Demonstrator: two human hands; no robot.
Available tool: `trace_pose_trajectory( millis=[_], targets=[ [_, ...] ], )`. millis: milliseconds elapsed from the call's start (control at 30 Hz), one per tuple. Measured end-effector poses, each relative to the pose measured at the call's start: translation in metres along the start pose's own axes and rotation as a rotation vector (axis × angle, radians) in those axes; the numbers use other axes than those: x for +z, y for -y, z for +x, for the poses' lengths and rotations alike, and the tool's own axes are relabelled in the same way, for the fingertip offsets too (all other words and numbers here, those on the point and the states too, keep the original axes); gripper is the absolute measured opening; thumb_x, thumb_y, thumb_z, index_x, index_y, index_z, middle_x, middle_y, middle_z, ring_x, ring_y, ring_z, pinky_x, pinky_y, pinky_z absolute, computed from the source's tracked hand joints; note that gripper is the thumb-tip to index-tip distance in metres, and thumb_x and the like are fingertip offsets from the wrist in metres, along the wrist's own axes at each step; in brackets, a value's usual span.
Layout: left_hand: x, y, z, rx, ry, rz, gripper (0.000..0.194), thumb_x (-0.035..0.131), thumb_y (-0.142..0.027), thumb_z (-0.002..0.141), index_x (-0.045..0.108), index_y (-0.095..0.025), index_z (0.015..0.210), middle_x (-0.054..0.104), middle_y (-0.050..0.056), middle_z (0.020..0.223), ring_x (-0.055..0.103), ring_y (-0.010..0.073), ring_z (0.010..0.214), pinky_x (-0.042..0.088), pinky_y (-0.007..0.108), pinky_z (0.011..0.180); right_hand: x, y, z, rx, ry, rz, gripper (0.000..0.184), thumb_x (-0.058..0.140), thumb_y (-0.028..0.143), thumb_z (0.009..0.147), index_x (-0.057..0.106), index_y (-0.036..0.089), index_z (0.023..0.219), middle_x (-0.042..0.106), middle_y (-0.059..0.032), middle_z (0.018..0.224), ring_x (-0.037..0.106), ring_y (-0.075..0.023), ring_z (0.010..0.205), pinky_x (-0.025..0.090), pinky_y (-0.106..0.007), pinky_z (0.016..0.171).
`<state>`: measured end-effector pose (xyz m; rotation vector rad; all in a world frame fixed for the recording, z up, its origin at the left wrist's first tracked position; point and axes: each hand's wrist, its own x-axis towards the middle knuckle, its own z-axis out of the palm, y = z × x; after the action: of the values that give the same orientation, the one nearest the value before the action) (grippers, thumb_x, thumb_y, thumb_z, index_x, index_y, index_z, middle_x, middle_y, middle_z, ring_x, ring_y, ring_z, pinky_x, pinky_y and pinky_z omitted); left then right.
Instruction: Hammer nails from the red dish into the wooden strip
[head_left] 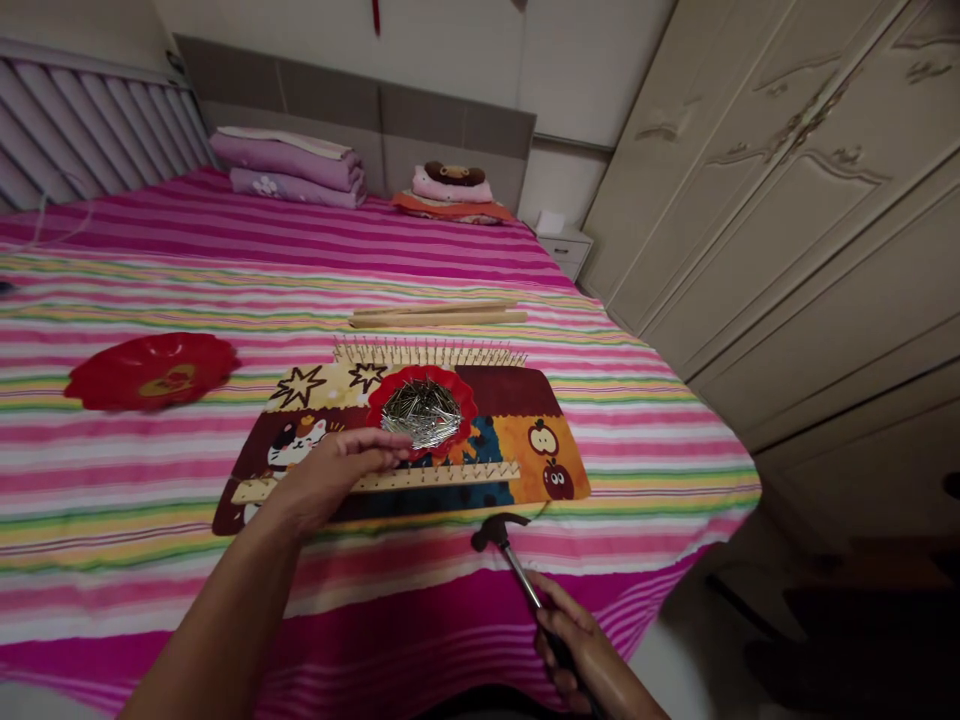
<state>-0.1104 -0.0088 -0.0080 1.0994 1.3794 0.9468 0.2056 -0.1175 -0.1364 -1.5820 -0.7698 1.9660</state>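
Note:
My left hand (334, 478) reaches over a colourful patchwork mat (525, 400) on the bed, fingers drawn together near the rim of a red dish (459, 385) full of shiny nails; whether it pinches a nail is hidden. Just under its fingers lies a wooden strip (457, 474) with nails standing along it. A second strip (427, 354) with a dense row of nails sits at the mat's far edge. My right hand (574, 640) is wrapped round the handle of a small hammer (501, 537), its head resting near the mat's front edge.
An empty red dish (154, 371) lies to the left on the striped bedspread (150, 290). Plain wooden strips (439, 316) rest beyond the mat. Folded bedding (289, 165) is at the headboard. A wardrobe (787, 200) stands right of the bed.

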Motion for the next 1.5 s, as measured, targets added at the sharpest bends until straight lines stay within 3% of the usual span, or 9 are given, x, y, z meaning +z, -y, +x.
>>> trace_pose_trajectory(
  millis=[100, 200, 333, 433, 733, 1067, 1267, 1400, 1500],
  targets=[
    [0.001, 0.015, -0.016, -0.058, -0.055, -0.019, 0.034, 0.073, -0.036, 0.053, 0.071, -0.020, 0.083, 0.072, 0.005, 0.083, 0.065, 0.0193, 0.081, 0.050, 0.031, 0.078, 0.001, 0.000, -0.001, 0.003, -0.013, 0.002, 0.075, 0.054, 0.043, 0.071, 0.030, 0.023, 0.139, 0.047, 0.0085, 0.044, 0.031, -0.0044, 0.026, 0.018, -0.010, 0.025],
    [0.007, 0.031, -0.024, -0.033, -0.166, 0.010, 0.036, 0.074, -0.041, 0.051, 0.072, -0.020, 0.080, 0.072, 0.005, 0.082, 0.064, 0.0197, 0.080, 0.050, 0.030, 0.074, 0.003, 0.001, -0.004, -0.026, -0.014, 0.010, 0.068, 0.053, 0.041, 0.074, 0.034, 0.023, 0.137, 0.047, 0.0081, 0.047, 0.031, -0.0033, 0.027, 0.019, -0.010, 0.026],
    [0.019, 0.047, -0.023, 0.036, -0.318, -0.047, 0.032, 0.073, -0.042, 0.051, 0.071, -0.019, 0.073, 0.071, 0.004, 0.080, 0.063, 0.0160, 0.071, 0.051, 0.025, 0.065, 0.006, 0.004, -0.009, -0.047, -0.014, -0.005, 0.061, 0.051, 0.037, 0.078, 0.036, 0.023, 0.135, 0.047, 0.0083, 0.048, 0.030, -0.0032, 0.028, 0.020, -0.010, 0.026],
    [0.026, 0.058, -0.018, 0.003, -0.399, -0.100, 0.033, 0.073, -0.040, 0.051, 0.072, -0.018, 0.076, 0.071, 0.003, 0.078, 0.061, 0.0133, 0.064, 0.051, 0.025, 0.062, 0.007, 0.005, -0.010, -0.041, -0.013, -0.014, 0.060, 0.050, 0.037, 0.078, 0.036, 0.024, 0.135, 0.047, 0.0084, 0.049, 0.031, -0.0034, 0.028, 0.021, -0.010, 0.025],
    [0.042, 0.074, -0.008, 0.017, -0.484, -0.125, 0.033, 0.068, -0.038, 0.059, 0.070, -0.018, 0.085, 0.071, 0.003, 0.088, 0.064, 0.0140, 0.072, 0.053, 0.026, 0.069, 0.006, 0.008, -0.011, -0.005, -0.015, -0.003, 0.063, 0.052, 0.037, 0.077, 0.035, 0.025, 0.136, 0.048, 0.0082, 0.049, 0.030, -0.0032, 0.028, 0.020, -0.010, 0.025],
    [0.050, 0.076, -0.009, 0.035, -0.498, 0.061, 0.033, 0.062, -0.042, 0.066, 0.069, -0.019, 0.089, 0.069, 0.002, 0.088, 0.064, 0.0135, 0.070, 0.052, 0.027, 0.072, 0.007, 0.007, -0.011, -0.014, -0.029, -0.024, 0.063, 0.051, 0.036, 0.077, 0.034, 0.023, 0.136, 0.048, 0.0084, 0.048, 0.030, -0.0036, 0.027, 0.022, -0.010, 0.023],
    [0.056, 0.080, -0.008, 0.004, -0.565, 0.094, 0.035, 0.060, -0.046, 0.067, 0.066, -0.018, 0.088, 0.069, 0.000, 0.072, 0.062, 0.0142, 0.063, 0.050, 0.027, 0.065, 0.007, 0.002, -0.009, -0.026, -0.052, -0.019, 0.063, 0.053, 0.039, 0.077, 0.036, 0.024, 0.135, 0.047, 0.0086, 0.049, 0.030, -0.0025, 0.028, 0.019, -0.009, 0.026],
    [0.060, 0.084, -0.008, 0.137, -0.607, 0.245, 0.026, 0.058, -0.043, 0.070, 0.067, -0.022, 0.082, 0.069, 0.001, 0.082, 0.063, 0.0167, 0.076, 0.048, 0.029, 0.074, 0.012, -0.002, -0.012, -0.065, -0.048, -0.065, 0.071, 0.054, 0.044, 0.075, 0.033, 0.020, 0.138, 0.042, 0.0102, 0.046, 0.027, -0.0032, 0.027, 0.019, -0.012, 0.025],
    [0.062, 0.088, -0.007, 0.216, -0.601, 0.315, 0.021, 0.056, -0.039, 0.072, 0.066, -0.023, 0.080, 0.069, 0.001, 0.086, 0.062, 0.0175, 0.084, 0.047, 0.029, 0.081, 0.025, 0.012, -0.028, -0.093, -0.042, -0.093, 0.071, 0.054, 0.048, 0.076, 0.033, 0.023, 0.139, 0.044, 0.0092, 0.051, 0.028, -0.0027, 0.028, 0.017, -0.013, 0.026]
  ],
)
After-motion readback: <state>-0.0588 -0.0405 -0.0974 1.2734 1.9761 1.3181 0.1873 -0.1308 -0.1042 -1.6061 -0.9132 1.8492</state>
